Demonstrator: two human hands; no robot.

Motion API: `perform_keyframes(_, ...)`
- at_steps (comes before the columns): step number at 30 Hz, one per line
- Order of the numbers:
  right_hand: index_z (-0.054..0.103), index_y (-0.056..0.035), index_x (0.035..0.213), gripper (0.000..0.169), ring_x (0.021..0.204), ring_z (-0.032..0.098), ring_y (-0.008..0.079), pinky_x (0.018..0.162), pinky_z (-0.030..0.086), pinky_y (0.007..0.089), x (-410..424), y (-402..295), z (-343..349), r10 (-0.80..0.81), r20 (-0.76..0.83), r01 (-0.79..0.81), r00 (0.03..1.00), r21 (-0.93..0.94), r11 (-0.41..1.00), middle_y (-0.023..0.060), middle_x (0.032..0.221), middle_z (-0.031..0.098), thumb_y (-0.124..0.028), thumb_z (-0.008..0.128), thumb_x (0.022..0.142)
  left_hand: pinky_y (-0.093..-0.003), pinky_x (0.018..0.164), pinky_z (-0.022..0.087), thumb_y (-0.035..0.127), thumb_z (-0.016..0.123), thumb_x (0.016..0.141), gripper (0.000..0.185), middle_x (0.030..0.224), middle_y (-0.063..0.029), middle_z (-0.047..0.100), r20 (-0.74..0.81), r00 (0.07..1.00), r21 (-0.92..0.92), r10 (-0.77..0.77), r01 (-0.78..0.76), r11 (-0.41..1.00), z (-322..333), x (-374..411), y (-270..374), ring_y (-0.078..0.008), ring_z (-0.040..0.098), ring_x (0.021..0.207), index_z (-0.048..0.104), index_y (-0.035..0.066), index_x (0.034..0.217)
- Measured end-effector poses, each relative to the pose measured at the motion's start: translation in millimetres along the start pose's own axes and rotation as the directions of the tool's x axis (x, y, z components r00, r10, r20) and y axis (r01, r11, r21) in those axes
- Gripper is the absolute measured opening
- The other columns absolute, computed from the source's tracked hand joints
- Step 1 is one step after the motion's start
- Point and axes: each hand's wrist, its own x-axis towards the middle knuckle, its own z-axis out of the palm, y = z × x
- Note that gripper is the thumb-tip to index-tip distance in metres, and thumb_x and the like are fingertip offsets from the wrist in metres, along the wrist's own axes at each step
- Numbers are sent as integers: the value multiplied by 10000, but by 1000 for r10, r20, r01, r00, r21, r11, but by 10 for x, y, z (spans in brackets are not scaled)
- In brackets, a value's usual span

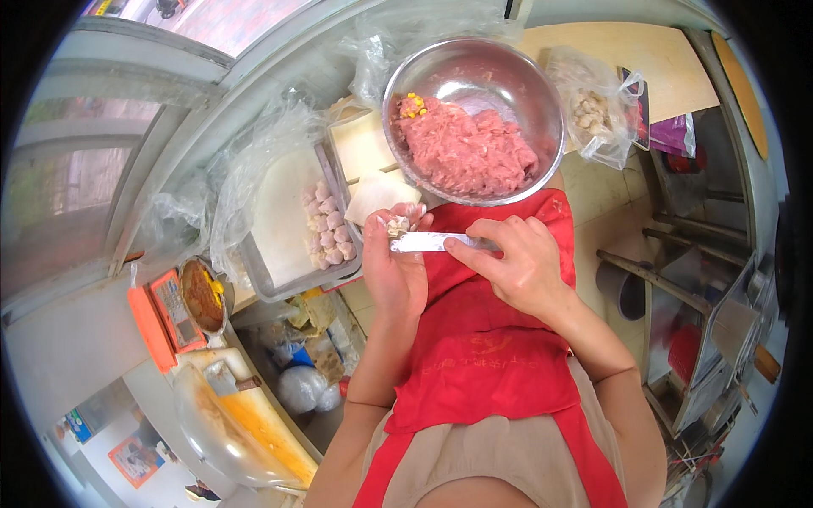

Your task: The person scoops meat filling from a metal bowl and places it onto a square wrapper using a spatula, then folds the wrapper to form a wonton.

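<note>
My left hand (399,279) cups a small folded wonton (397,226) near its fingertips. In my right hand (522,261) is a flat metal filling spatula (424,242), its blade reaching across to the left fingers beside the wonton. Beyond the hands stands a steel bowl (444,66) of pink minced meat (470,152), with a few yellow bits (414,105) at its left side. Square dough wrappers (362,145) are stacked left of the bowl, one loose wrapper (381,195) lying nearest my left hand. A metal tray (286,293) holds rows of finished wontons (329,232).
A plastic bag of pale pieces (589,114) and a phone-like device (637,95) lie right of the bowl. At left are an orange scale (178,311), a pot of brown sauce (202,298) and a clear domed cover (222,432). A metal rack (676,282) stands at right.
</note>
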Motion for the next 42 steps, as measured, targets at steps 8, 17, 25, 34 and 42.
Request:
perform_keyframes(8, 742, -200, 1078, 344, 716, 554, 166, 598, 374, 325, -12, -2, 4, 5, 53, -9, 999, 75, 997, -9, 969, 642, -75, 648, 772, -275, 724, 438, 206, 459, 1063, 170, 943, -56, 565, 219, 976, 173, -16, -23, 985, -379, 48, 117, -137, 523, 817, 545, 72, 1002)
perform_keyframes(17, 734, -190, 1090, 364, 769, 585, 189, 624, 416, 336, -62, 152, -105, 89, 49, -91, 995, 33, 995, 9, 984, 635, -55, 643, 765, -304, 694, 495, 256, 515, 1034, 274, 1055, -75, 610, -76, 853, 746, 516, -295, 597, -1179, 745, 869, -183, 602, 830, 532, 65, 1229)
perform_keyframes(25, 728, -139, 1033, 327, 813, 632, 232, 681, 497, 375, 41, 355, -215, 267, 34, -255, 963, -196, 947, 32, 949, 640, -11, 624, 751, -446, 820, 485, 221, 600, 956, 228, 1096, -168, 632, 261, 860, 854, 438, 6, -521, -1374, 799, 904, -354, 603, 971, 659, 34, 1070)
perform_keyframes(34, 717, -120, 1025, 299, 766, 630, 212, 616, 508, 361, 156, 395, 2, 176, 57, -153, 983, -279, 948, 41, 910, 624, -72, 627, 744, -447, 892, 465, 22, 654, 857, 124, 1022, -154, 620, 570, 765, 822, 301, -532, -203, -604, 733, 210, -362, 580, 1011, 648, 23, 981)
perform_keyframes(42, 675, -97, 894, 174, 694, 638, 191, 542, 504, 331, 168, 367, 26, 193, 106, -157, 975, -283, 946, 47, 867, 617, -90, 628, 727, -442, 799, 486, 38, 687, 830, 116, 967, -152, 625, 594, 774, 798, 221, -532, -282, -362, 667, -49, -347, 602, 918, 641, 2, 931)
